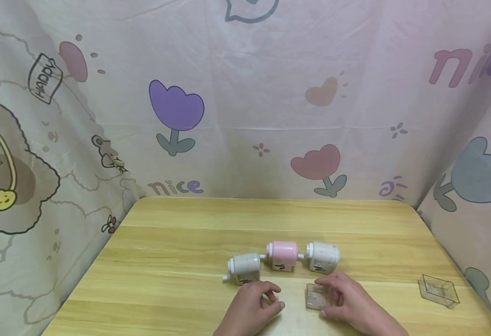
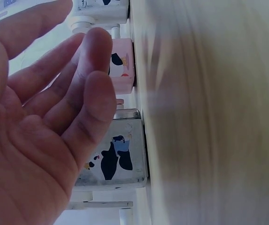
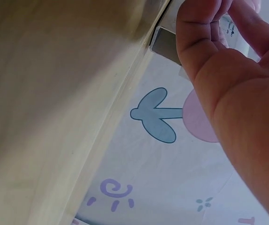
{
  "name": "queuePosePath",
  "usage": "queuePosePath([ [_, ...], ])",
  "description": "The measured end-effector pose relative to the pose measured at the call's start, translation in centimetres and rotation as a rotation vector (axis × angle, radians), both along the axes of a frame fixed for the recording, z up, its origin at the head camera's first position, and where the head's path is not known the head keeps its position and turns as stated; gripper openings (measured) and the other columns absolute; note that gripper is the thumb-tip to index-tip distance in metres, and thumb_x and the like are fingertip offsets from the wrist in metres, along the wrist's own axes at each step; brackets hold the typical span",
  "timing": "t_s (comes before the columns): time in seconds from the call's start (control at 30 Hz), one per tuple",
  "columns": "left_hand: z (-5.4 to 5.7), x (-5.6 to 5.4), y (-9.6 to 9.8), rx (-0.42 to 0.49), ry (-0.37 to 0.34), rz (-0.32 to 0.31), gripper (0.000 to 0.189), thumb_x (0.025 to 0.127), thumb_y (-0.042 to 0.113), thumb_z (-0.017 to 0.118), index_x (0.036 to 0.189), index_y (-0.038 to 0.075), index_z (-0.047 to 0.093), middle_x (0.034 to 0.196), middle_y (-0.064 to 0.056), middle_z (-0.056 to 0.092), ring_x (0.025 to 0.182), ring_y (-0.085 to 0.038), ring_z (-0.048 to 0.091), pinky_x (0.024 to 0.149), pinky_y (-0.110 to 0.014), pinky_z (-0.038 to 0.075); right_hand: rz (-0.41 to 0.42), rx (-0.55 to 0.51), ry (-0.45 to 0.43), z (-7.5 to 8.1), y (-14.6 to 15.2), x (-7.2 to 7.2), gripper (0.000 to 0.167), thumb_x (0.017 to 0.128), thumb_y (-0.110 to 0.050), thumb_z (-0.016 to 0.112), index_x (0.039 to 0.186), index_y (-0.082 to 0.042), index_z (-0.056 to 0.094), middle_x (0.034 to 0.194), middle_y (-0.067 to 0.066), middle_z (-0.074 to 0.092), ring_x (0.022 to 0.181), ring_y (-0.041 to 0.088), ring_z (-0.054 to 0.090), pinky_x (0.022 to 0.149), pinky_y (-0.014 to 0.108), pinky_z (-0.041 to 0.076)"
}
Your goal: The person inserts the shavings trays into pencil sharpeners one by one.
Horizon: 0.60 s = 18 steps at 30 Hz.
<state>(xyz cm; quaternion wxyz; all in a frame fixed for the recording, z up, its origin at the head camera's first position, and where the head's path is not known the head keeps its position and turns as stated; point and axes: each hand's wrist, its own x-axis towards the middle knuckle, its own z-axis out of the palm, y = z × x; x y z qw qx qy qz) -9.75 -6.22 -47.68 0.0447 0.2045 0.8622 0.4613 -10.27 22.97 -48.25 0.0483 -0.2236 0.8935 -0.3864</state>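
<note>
Three hand-crank pencil sharpeners stand in a row on the table: a white one (image 1: 245, 264) at left, a pink one (image 1: 284, 253) in the middle and another white one (image 1: 324, 254) at right. My left hand (image 1: 251, 305) hovers just in front of the left sharpener, fingers loosely bent with nothing in them. In the left wrist view that hand (image 2: 45, 103) partly covers the sharpeners, whose sides carry dark cartoon pictures. My right hand (image 1: 348, 298) holds a small clear drawer (image 1: 315, 297) between thumb and fingers, in front of the right sharpener.
A second clear drawer (image 1: 438, 291) lies apart near the right edge of the wooden table (image 1: 165, 261). Printed cloth (image 1: 245, 93) hangs behind the table and along both sides.
</note>
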Motion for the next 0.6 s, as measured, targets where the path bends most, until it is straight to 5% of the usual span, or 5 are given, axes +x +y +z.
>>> queuePosePath([
  [0.23,-0.05,-0.03,0.12,-0.017,0.003,0.009,0.023,0.088,0.024,0.08,0.105,0.008,0.077,0.084,0.018,0.065,0.066,0.005,0.054,0.064,-0.018,0.049,0.003,0.006,0.0,0.02,-0.05,-0.05,0.061,0.077,-0.031,0.09,0.129,-0.007,0.068,0.096,-0.004,0.054,0.081,0.003,0.047,0.063,0.022,0.045],
  [0.6,0.18,0.02,1.02,0.075,0.12,0.075,0.035,0.092,0.023,0.08,0.121,0.007,0.069,0.115,-0.007,0.066,0.07,0.005,0.054,0.065,-0.018,0.052,0.003,-0.016,-0.037,0.07,-0.01,0.0,0.061,0.079,-0.03,0.089,0.129,-0.005,0.067,0.098,-0.002,0.055,0.081,0.004,0.048,0.063,0.022,0.046],
])
